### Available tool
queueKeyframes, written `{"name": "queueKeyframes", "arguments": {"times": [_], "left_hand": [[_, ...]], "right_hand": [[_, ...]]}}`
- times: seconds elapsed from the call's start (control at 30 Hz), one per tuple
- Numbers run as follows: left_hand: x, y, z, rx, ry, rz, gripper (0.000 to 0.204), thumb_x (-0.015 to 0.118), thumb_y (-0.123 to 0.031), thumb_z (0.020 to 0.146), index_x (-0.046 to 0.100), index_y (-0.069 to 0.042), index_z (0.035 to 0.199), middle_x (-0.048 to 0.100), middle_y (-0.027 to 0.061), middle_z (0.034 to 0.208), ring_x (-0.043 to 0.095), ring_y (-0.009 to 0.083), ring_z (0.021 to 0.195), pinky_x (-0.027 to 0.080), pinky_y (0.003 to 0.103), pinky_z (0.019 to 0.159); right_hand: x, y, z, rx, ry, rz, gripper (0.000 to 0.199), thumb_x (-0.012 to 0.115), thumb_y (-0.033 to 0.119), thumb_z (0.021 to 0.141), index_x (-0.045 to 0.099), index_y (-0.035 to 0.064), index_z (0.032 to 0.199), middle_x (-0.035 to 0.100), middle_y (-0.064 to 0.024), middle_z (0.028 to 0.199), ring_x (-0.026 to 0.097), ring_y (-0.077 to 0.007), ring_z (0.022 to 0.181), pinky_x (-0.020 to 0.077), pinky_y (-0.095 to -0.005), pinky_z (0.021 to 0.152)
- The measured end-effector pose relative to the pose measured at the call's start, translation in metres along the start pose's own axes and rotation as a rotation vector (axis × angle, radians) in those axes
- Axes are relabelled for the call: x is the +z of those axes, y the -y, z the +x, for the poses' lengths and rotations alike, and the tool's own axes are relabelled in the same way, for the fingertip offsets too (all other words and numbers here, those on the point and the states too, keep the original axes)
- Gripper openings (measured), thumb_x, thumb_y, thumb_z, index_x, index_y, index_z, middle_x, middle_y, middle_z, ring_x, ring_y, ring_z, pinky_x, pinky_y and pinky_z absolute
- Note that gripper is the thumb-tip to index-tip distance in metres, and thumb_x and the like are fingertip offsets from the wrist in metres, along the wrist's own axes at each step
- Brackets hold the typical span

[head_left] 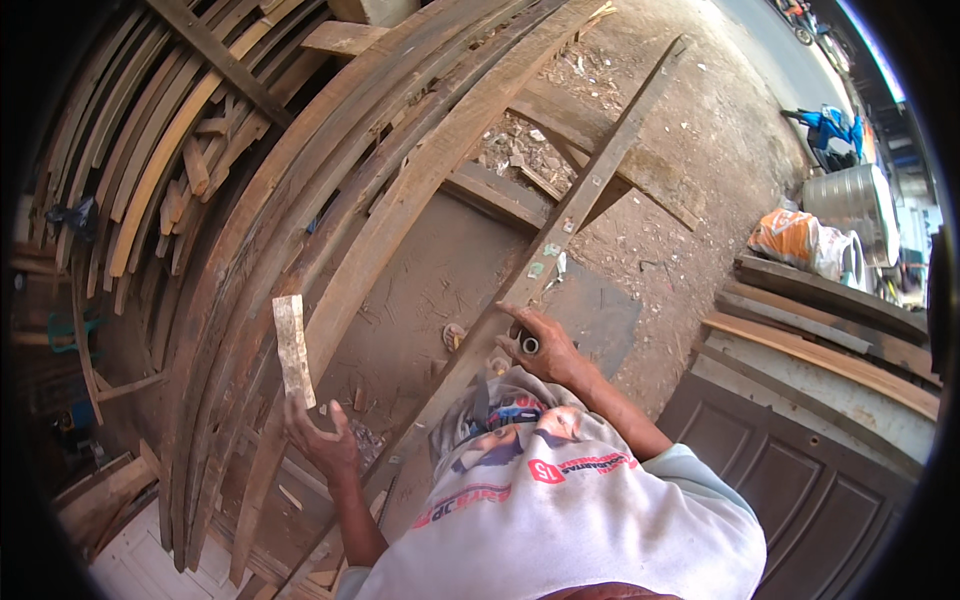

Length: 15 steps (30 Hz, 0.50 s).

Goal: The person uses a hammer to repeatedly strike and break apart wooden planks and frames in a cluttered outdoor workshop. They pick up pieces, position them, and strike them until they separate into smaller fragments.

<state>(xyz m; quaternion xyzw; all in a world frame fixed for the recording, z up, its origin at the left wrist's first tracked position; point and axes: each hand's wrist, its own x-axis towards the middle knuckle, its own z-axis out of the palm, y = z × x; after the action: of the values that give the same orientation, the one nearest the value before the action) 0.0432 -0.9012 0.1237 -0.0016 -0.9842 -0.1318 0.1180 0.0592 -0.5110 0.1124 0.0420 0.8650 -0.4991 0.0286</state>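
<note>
Above left hand (pixel 322 440), wood offcut (pixel 293 350) upright

1. The one camera is sitting on the person's head and looking straight down.
2. It is looking close at the white shirt (pixel 570 500) and the two arms coming from the bottom.
3. It is bending the stacked planks (pixel 300 200) and dirt ground (pixel 720 130) round its edges.

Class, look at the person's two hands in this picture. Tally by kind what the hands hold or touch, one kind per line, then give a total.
Short wooden offcut, held upright in the left hand: 1
Long wooden plank, touched by the right hand: 1
Small dark cylindrical object, gripped in the right hand: 1
Total: 3
</note>
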Motion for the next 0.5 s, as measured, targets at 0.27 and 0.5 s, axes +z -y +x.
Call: {"name": "queueKeyframes", "arguments": {"times": [0.27, 0.5], "left_hand": [[0.046, 0.039, 0.073, -0.390, 0.188, -0.033, 0.079, 0.063, -0.055, 0.091, 0.043, 0.002, 0.142, 0.054, 0.0273, 0.134, 0.054, 0.0445, 0.123, 0.042, 0.053, 0.101], [0.005, -0.219, 0.098, -0.251, 0.239, -0.647, 0.065, 0.058, -0.048, 0.096, 0.049, 0.005, 0.131, 0.070, 0.0170, 0.105, 0.066, 0.0264, 0.093, 0.050, 0.041, 0.086]], "right_hand": [[-0.037, -0.007, 0.018, 0.027, 0.224, 0.110, 0.046, 0.068, 0.030, 0.094, 0.058, 0.0143, 0.136, 0.071, -0.0213, 0.091, 0.068, -0.0405, 0.080, 0.0546, -0.0455, 0.074], [-0.067, -0.047, 0.052, -0.206, 0.541, 0.111, 0.049, 0.063, 0.035, 0.096, 0.055, 0.0151, 0.140, 0.069, -0.0270, 0.095, 0.068, -0.0429, 0.085, 0.0549, -0.0468, 0.079]]}}
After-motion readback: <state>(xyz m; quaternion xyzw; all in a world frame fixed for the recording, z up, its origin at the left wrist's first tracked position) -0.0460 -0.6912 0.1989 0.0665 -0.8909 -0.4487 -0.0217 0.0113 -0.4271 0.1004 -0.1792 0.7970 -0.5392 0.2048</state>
